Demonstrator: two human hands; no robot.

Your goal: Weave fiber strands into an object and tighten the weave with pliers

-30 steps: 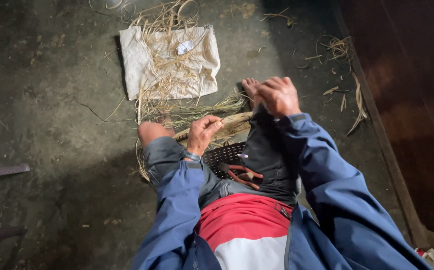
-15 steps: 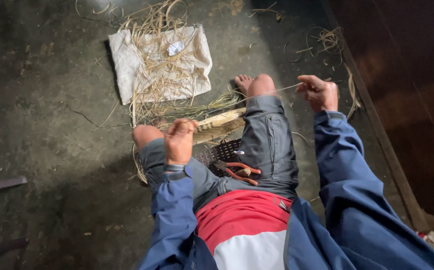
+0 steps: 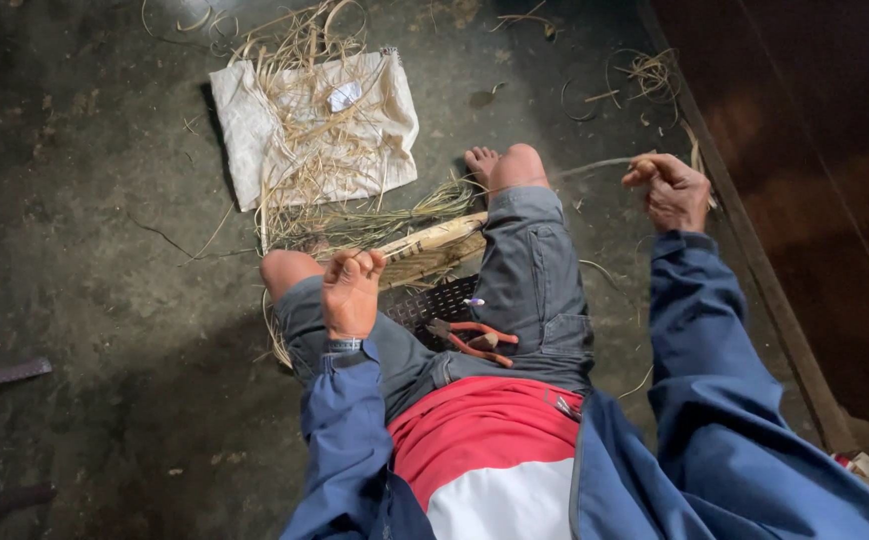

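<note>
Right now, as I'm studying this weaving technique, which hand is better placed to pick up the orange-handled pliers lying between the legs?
Probably the left hand: it sits at the knee, close to the orange-handled pliers. The right hand is stretched out to the side, gripping a thin pale strand.

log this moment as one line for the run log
left hand: pinching bundle end at knee | right hand: out to side, gripping strip | pliers: idle between legs | cloth: floor, loose fibres on it

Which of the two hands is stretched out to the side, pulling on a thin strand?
The right hand, raised out beside the bent knee, grips a thin pale strand running back toward the legs. The left hand sits close in, on the bound straw bundle.
</note>
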